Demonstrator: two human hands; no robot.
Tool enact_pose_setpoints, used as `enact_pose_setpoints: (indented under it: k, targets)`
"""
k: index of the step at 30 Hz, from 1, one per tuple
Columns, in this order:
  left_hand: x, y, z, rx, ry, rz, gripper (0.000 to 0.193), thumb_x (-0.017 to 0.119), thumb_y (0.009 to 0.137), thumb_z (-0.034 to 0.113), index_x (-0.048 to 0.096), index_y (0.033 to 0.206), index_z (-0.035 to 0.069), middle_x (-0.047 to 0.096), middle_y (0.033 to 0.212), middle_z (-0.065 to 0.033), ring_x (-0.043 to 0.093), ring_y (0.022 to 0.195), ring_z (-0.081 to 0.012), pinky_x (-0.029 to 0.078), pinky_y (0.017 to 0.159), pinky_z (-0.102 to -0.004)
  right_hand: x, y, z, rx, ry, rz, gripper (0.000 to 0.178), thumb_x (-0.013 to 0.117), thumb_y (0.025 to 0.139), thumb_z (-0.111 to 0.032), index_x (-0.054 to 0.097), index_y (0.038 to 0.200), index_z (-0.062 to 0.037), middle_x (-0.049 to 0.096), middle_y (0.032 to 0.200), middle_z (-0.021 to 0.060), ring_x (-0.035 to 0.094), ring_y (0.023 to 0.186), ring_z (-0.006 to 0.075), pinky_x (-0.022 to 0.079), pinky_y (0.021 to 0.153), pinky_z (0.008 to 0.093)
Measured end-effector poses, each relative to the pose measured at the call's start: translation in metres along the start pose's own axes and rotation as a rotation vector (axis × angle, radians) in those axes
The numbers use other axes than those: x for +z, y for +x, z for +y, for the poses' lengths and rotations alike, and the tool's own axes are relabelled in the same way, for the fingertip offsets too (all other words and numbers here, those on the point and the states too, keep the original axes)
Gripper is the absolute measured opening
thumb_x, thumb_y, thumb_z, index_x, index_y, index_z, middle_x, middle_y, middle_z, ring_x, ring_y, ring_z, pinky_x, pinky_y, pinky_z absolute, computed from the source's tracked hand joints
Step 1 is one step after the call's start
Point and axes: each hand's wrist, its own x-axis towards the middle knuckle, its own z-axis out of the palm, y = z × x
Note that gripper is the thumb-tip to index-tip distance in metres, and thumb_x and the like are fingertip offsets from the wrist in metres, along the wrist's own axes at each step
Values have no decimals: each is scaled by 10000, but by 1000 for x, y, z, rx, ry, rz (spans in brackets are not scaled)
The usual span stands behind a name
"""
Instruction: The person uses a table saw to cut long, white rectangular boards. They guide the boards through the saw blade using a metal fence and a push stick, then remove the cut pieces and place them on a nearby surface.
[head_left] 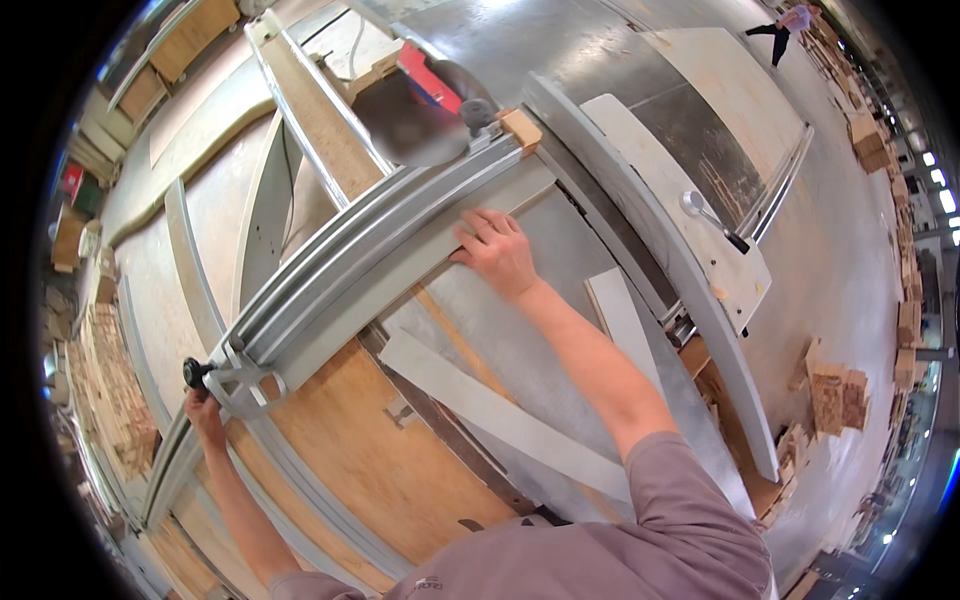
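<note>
A long grey board point(420, 250) lies along the metal fence point(370, 240) of a saw table point(560, 250). On that board, near its right part, rests my right hand point(497, 252), fingers spread over the top and slightly blurred, thumb by the near edge. At the fence's left end, my left hand point(205, 415) is closed around a black knob point(196, 373); my fingers partly hide its lower part. Next to the knob is a grey metal bracket point(248, 390). A wooden block point(520, 130) sits at the fence's right end.
Two loose pale strips, a longer strip point(500, 415) and a shorter strip point(625, 325), lie near my right arm. Beyond the fence is a blade guard with a red part point(428, 75). A long grey rail point(650, 250) runs on the right. Far off, a person point(785, 35) walks by wood stacks.
</note>
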Motion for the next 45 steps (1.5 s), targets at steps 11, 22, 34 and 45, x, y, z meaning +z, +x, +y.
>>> enact_pose_setpoints:
  k: [11,22,34,45]
  targets:
    - [3,13,-15,-33,-9,-32,342,714,904,8,698,1244,36,723,1113,-3,663,985,-103,525,878,-276,-24,-7,44,634,-103,57,1044,860,535,-702,644,1319,-48,389,1503,359,426,1338,490,357,1124,569]
    - [5,9,16,-71,22,0,320,828,821,7,705,1111,65,732,1020,-11,657,910,-128,511,823,-286,-32,-6,46,696,26,73,1035,887,522,-641,638,1330,-43,338,1524,372,371,1387,498,310,1179,568]
    - [13,8,31,-98,25,-36,355,840,807,35,700,1128,91,710,1033,9,643,930,-128,513,829,-305,-23,-7,45,685,44,103,1024,868,538,-662,650,1333,-54,335,1520,368,367,1387,508,317,1156,593]
    - [97,38,32,-109,308,115,320,717,887,235,711,1147,50,716,966,-28,658,865,-137,535,780,-316,39,-21,-49,-58,132,-40,320,660,717,-229,740,937,-11,700,1133,150,594,1211,325,478,1099,475]
